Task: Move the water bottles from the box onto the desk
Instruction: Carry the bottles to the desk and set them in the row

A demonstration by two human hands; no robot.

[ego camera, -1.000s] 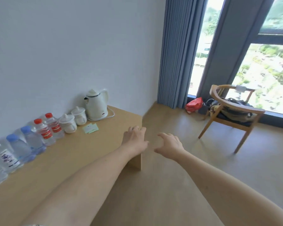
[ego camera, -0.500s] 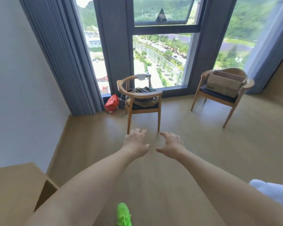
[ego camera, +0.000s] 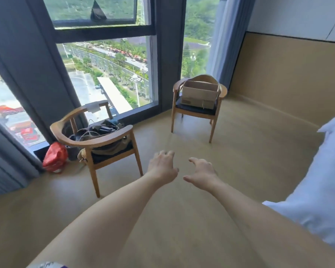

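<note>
Ahead, both bare arms reach out over the tan wooden floor (ego camera: 182, 219), the left hand (ego camera: 162, 168) and right hand (ego camera: 201, 174) side by side — fingers loosely spread, neither holding anything. Well beyond them the open brown cardboard box (ego camera: 200, 94) sits on the dark seat of a wooden armchair (ego camera: 196, 111) by the window; what it holds is hidden. A second wooden armchair (ego camera: 94, 140), left of the hands, carries bags and cables — a red bag (ego camera: 54, 156) lies beside it.
</note>
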